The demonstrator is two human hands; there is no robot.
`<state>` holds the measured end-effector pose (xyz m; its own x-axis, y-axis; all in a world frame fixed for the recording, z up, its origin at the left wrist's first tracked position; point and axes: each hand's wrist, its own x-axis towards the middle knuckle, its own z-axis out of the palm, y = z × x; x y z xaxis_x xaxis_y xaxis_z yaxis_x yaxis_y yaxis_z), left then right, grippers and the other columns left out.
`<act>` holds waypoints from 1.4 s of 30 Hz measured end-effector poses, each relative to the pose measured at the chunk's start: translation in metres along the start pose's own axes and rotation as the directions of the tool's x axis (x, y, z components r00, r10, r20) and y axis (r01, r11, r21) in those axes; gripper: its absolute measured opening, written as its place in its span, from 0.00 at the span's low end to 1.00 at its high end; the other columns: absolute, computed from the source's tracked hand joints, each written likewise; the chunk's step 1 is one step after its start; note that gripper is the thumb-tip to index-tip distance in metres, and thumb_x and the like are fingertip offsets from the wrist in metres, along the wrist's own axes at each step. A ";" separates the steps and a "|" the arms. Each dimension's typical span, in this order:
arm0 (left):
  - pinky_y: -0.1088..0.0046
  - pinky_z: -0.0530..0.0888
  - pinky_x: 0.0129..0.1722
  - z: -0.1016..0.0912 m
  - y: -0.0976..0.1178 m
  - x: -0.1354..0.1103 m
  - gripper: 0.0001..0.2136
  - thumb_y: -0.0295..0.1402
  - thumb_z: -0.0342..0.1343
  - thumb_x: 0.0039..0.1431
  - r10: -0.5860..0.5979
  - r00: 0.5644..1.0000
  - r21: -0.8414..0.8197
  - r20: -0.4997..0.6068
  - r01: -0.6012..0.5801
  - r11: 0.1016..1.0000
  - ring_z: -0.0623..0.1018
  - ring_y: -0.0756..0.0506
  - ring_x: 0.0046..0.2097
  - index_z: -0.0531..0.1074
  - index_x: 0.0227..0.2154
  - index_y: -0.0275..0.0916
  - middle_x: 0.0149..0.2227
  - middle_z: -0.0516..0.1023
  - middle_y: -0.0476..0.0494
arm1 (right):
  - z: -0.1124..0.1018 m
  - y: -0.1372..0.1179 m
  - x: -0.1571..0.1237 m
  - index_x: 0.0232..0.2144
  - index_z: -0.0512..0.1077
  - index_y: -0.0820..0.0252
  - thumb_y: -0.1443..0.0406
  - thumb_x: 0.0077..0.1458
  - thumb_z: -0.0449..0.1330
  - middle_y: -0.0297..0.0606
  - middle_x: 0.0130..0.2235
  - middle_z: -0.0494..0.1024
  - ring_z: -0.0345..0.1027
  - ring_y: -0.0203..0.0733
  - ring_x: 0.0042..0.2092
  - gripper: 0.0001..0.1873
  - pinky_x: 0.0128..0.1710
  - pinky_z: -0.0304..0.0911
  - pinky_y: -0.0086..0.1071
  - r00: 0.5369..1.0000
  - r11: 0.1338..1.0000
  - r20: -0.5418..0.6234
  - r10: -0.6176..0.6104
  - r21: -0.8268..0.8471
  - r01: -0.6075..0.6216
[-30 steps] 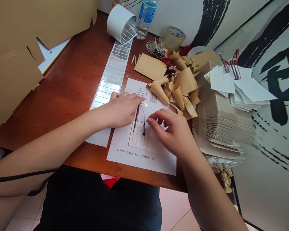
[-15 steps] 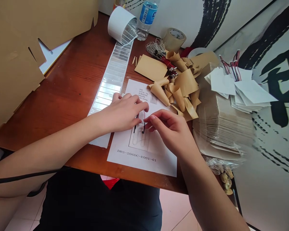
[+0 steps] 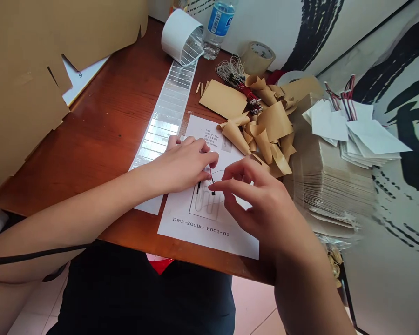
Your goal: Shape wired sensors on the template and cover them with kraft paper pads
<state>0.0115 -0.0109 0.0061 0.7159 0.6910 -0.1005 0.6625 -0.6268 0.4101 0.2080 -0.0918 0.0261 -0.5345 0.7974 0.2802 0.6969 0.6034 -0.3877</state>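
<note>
Operator's own body, head cam: both forearms bare, slim, tapering to narrow wrists. Left hand (image 3: 186,160) bare, right hand (image 3: 254,195) bare, same build, slender fingers. Thin black cord (image 3: 38,253) crosses the left forearm (image 3: 97,211) on the elbow side, running from the frame edge, smooth and matte. Another short black piece (image 3: 55,273) shows below that arm; can't tell if it's the same cord. Right forearm (image 3: 309,279) plain along its visible length. Lap covered by a dark garment (image 3: 146,298), black to very dark navy, soft cloth, faint folds, V-shaped dip at the top edge. Trousers or apron: can't tell.
</note>
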 end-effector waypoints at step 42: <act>0.56 0.57 0.52 0.010 -0.013 0.006 0.22 0.20 0.45 0.65 -0.035 0.996 -0.001 -0.083 0.035 0.999 0.71 0.36 0.59 0.69 0.59 0.40 0.59 0.78 0.41 | 0.018 -0.010 -0.011 0.40 0.77 0.62 0.74 0.63 0.60 0.38 0.34 0.83 0.78 0.42 0.33 0.07 0.28 0.63 0.32 0.990 0.959 -0.141 -0.017 -0.283 -0.024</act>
<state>0.0096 -0.0019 -0.0092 0.6718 0.7397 -0.0393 0.6867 -0.6021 0.4073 0.1985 -0.1064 0.0112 -0.4730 0.7810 0.4079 0.8165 0.5625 -0.1303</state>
